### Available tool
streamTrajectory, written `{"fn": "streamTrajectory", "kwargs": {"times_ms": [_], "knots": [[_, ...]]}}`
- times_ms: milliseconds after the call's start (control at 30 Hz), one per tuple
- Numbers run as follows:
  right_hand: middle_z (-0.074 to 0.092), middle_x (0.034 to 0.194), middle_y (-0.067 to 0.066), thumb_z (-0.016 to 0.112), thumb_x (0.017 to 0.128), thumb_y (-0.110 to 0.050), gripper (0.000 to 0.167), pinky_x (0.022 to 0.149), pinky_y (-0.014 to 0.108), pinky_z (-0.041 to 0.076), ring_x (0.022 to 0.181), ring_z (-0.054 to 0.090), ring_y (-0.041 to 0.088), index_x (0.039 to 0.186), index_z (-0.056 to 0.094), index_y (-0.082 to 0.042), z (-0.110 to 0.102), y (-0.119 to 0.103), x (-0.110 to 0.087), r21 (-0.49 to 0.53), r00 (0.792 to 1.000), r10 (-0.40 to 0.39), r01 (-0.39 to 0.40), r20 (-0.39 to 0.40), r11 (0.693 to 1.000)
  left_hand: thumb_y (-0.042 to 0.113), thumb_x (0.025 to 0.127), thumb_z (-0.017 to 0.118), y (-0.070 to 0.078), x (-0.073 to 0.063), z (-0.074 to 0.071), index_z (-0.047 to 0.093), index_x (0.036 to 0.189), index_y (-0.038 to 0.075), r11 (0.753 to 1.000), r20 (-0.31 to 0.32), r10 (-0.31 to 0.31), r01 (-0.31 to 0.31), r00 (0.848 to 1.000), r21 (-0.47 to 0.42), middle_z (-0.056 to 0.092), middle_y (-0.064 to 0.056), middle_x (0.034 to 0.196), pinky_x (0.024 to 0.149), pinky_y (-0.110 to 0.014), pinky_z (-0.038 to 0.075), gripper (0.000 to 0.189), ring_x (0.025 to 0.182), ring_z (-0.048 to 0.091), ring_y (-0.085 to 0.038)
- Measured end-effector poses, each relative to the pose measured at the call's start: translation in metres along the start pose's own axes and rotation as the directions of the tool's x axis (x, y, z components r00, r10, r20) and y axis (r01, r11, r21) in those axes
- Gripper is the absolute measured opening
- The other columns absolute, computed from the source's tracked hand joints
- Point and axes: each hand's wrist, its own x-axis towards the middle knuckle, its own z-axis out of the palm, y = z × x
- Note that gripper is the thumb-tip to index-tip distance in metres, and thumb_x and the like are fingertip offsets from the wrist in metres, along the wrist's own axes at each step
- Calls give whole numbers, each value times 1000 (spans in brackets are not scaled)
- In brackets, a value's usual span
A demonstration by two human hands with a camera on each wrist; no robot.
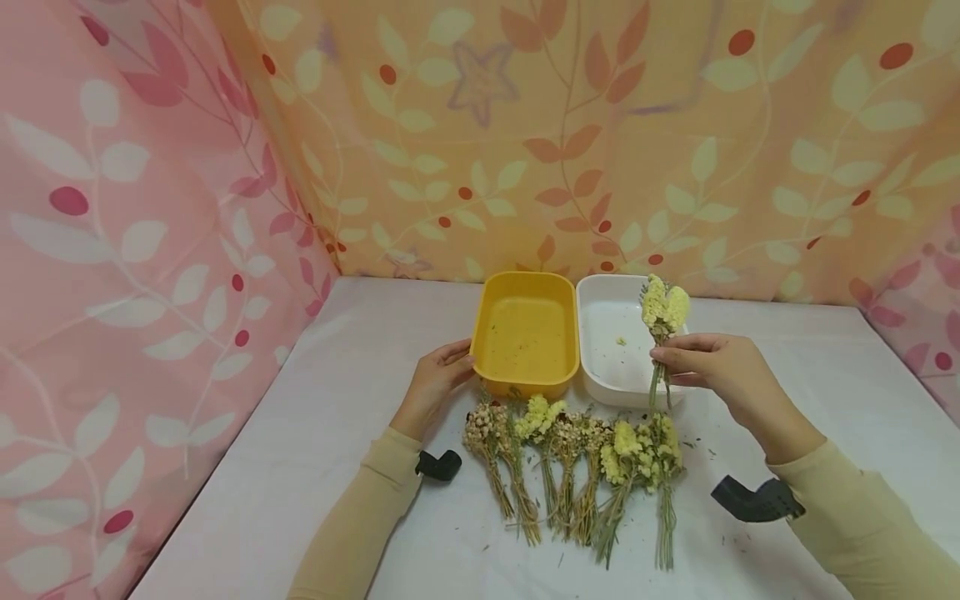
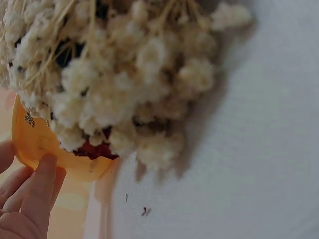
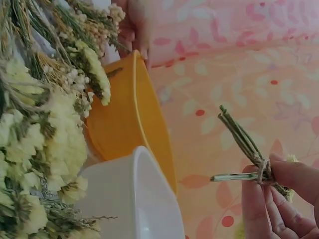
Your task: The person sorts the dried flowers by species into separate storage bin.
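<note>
your right hand [image 1: 723, 367] pinches one flower bunch [image 1: 663, 308] right of the yellow tub [image 1: 525, 389]; your left hand [image 1: 435, 379] seems to rest loosely against it. that bunch is up; the other bunches [image 1: 566, 440] are left, in front of the tub.

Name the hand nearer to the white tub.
Right. The right hand holds a flower bunch by the right edge of the white tub; the left hand is at the left side of the yellow tub, which stands between it and the white one.

Two plastic tubs [image 1: 528, 333], eight dried flower bunches [image 1: 665, 308]
</note>
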Motion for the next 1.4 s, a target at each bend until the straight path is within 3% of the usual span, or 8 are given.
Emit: {"fn": "streamTrajectory", "kwargs": {"times_ms": [267,433,733,1000,1400], "knots": [[70,82,-22,73,90,-42,57,79,20,62,80,71,-3,124,64,3,5,2,32,60,999,31,-33,40,998,5,99,59,1,-1,0,50,143,-2,1000,15,-10,10,1000,-12,54,-25,143,101,-36,56,45,129,57,-38],[69,81,-21,72,91,-41,64,82,24,63,78,69,-4,131,59,7,11,7,53,47,998,53,-55,30,997,6,99,60,0,0,-1,50,143,-2,1000,7,7,-7,1000,13,54,-23,144,99,-33,57,46,129,57,-37],[69,80,-17,74,90,-38,61,85,30,63,74,69,-2,130,62,6,22,21,83,31,993,113,-114,23,993,8,100,59,1,0,-2,50,143,-2,1000,14,1,-1,1000,23,53,-23,145,103,-37,55,46,131,56,-37],[68,76,-17,74,91,-28,54,73,20,62,71,67,-2,128,62,9,28,34,100,58,991,127,-128,30,990,7,99,60,1,1,-1,50,143,-2,1000,13,0,0,1000,14,53,-23,145,102,-35,56,47,131,56,-37],[70,69,-14,76,90,-22,46,65,19,61,64,67,2,120,65,11,41,53,112,57,986,162,-163,26,985,6,99,60,0,1,-1,49,144,-2,1000,17,-8,8,1000,-15,52,-23,145,102,-34,56,47,131,55,-38]]}}
